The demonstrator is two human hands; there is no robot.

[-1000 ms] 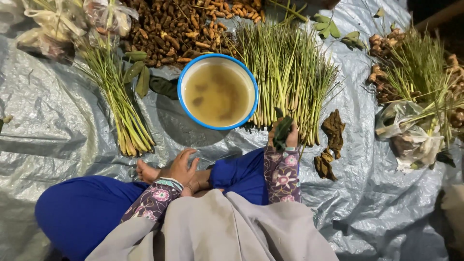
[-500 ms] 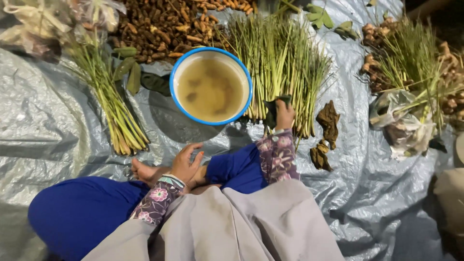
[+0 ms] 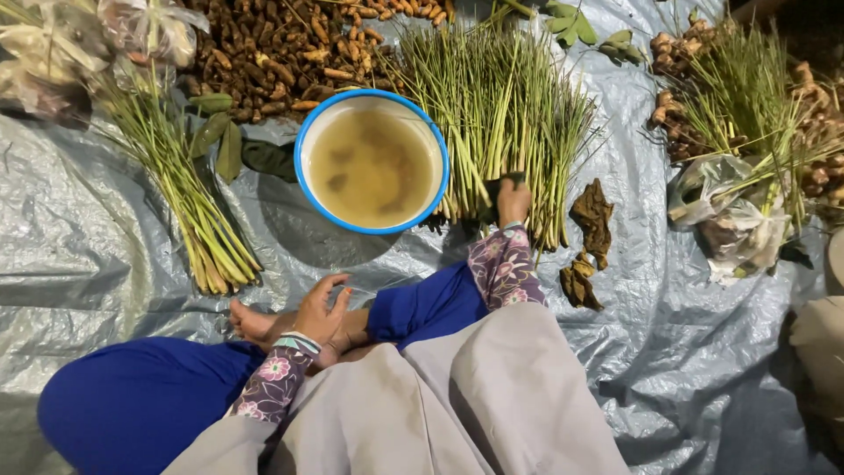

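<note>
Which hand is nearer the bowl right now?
The right. The right hand rests on the lemongrass just beside the bowl rim, gripping something dark. The left hand sits lower, by the bare foot, apart from the bowl.

A crinkled grey plastic tarp (image 3: pixel 686 352) covers the ground, lit brightly from above, glinting in folds.

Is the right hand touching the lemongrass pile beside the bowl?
Touching. In the head view the right hand lies on the lower stalks of the lemongrass pile, with a dark leaf-like piece under its fingers; no gap shows. The bowl is apart from it.
</note>
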